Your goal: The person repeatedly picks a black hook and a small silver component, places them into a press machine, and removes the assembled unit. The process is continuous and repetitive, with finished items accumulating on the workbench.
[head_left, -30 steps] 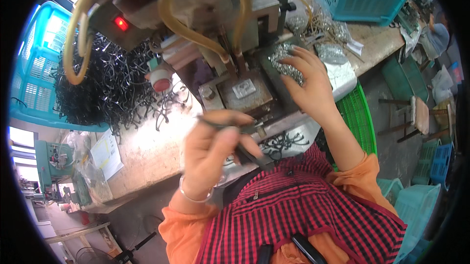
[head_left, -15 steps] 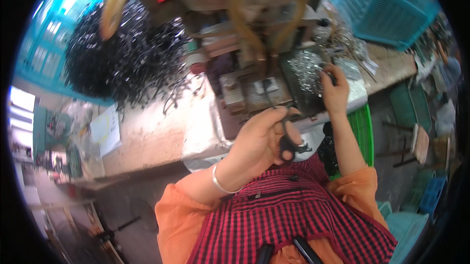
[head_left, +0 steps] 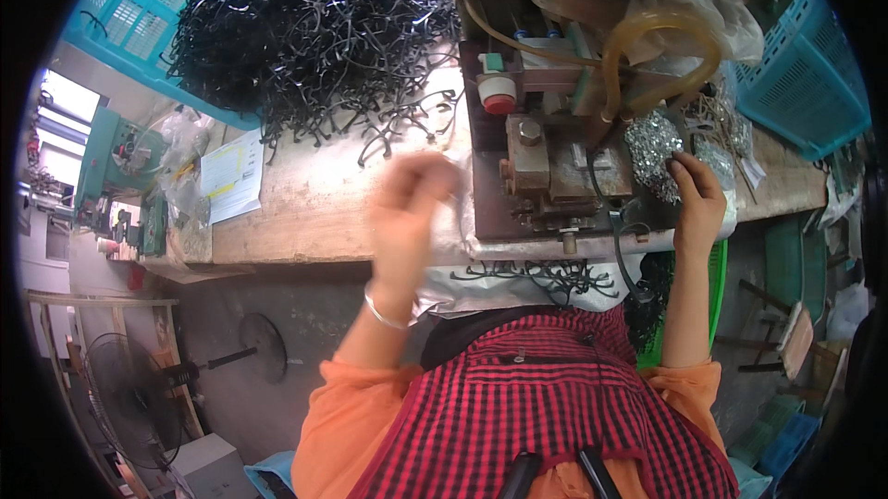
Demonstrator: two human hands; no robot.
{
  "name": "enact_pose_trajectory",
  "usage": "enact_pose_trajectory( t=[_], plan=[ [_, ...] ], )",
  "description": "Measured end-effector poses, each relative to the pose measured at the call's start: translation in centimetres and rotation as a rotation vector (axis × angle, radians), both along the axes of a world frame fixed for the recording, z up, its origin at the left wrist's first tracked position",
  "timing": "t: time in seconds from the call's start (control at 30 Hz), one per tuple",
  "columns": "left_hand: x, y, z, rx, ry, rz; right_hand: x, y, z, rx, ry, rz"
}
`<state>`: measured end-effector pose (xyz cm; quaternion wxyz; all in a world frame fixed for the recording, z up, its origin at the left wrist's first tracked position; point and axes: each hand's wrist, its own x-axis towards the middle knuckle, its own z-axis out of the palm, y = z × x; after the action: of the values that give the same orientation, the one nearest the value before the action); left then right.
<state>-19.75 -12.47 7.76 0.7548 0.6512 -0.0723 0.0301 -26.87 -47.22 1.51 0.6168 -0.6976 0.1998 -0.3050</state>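
Black strap [head_left: 618,240] now rests unheld on the press [head_left: 573,186], our left hand [head_left: 413,198] gone left, too blurred to tell its grip; our right hand [head_left: 699,201] pinches narrowly by silver pieces [head_left: 652,152].

right hand [head_left: 700,206] at edge of silvery pile [head_left: 650,149]

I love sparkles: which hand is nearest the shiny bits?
The right hand, beside the shiny bits; the left hand is farther, left of the machine.
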Motion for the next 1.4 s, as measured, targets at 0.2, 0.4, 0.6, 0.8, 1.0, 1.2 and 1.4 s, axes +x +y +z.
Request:
enact_pose_trajectory(
  t=[0.2,0.4,0.6,0.8,1.0,1.2,1.4],
  plan=[
    [14.0,3.7,-3.6,1.039,-0.564,0.466,2.5,3.4,1.6,-0.100,0.047,0.031],
    [20.0,4.7,-11.3,1.325,0.094,0.516,-0.6,1.0,-0.5,-0.149,0.106,-0.020],
    [18.9,7.1,-12.8,0.959,-0.149,0.539,-3.0,1.4,2.2,-0.052,0.022,0.110],
    [15.1,5.4,-9.4,0.479,-0.259,0.348,3.2,6.6,7.9,-0.145,-0.062,0.332],
    [6.5,0.3,0.4,-0.258,-0.403,0.007,4.4,8.7,7.1,0.137,-0.124,0.379],
    [4.2,-4.8,7.6,-0.145,-0.737,-0.036,3.9,10.0,8.5,0.383,-0.177,0.463],
    [2.2,-5.6,6.1,-0.109,-0.931,-0.182,1.4,9.2,9.8,0.063,-0.115,0.417]
  ],
)
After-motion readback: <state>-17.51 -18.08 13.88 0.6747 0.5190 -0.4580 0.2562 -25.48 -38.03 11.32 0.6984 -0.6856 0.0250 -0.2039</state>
